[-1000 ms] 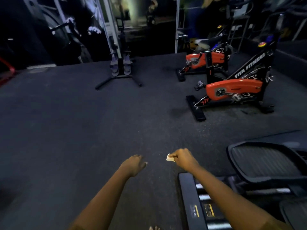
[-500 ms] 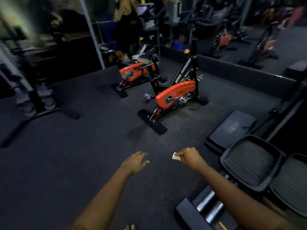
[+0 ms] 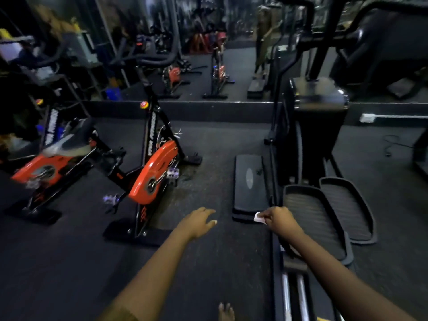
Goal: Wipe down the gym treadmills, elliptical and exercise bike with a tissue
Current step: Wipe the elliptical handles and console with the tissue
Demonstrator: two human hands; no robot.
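Out in front of me, above the dark gym floor (image 3: 69, 262), I am holding both bare arms stretched forward. My right grip (image 3: 279, 220) is pinching a small white tissue (image 3: 259, 217) between curled fingers and thumb, and the tissue is sticking out to the left of the knuckles. It is hanging in the air, just beside the nearer left foot pedal (image 3: 310, 214) of the black elliptical (image 3: 317, 135). From where I am looking, it is crossing the near end of a flat black step platform (image 3: 249, 179) lying on the floor. My left grip (image 3: 199, 222) is hovering palm down with its fingers loosely spread, holding nothing, apart from the right one. Off to the left, an orange-and-black exercise bike (image 3: 152, 174) is standing upright on the floor. A second bike (image 3: 46, 163) in the same colours is standing farther left, blurred. Behind them a wall mirror (image 3: 231, 54) is reflecting more bikes. My bare toes (image 3: 225, 312) are showing at the bottom edge.
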